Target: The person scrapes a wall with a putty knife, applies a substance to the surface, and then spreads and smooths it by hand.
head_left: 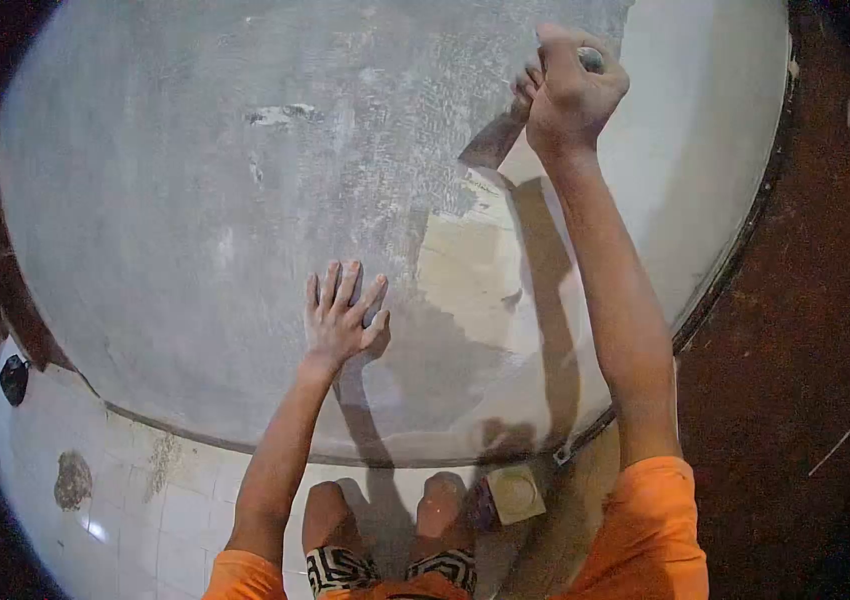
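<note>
My right hand (577, 100) is raised at the upper right, its fingers wrapped round a handle whose rounded grey end shows above the thumb side. From the fist, what looks like the flat blade of a scraper (495, 142) slants down to the left against the large surface. My left hand (342, 312) lies flat on the grey part of that surface (195, 200), with fingers spread. Between the hands is a cream patch (470, 265) with ragged edges, bordered by rough, streaked grey. The fist hides most of the handle.
A paler strip (715, 120) runs along the surface's right side. Below are white floor tiles (185, 510), a square yellowish block or box (516, 494) near my knees, a dark bundle (14, 380) and a brownish patch (73, 480). Reddish-brown ground (795, 400) lies right.
</note>
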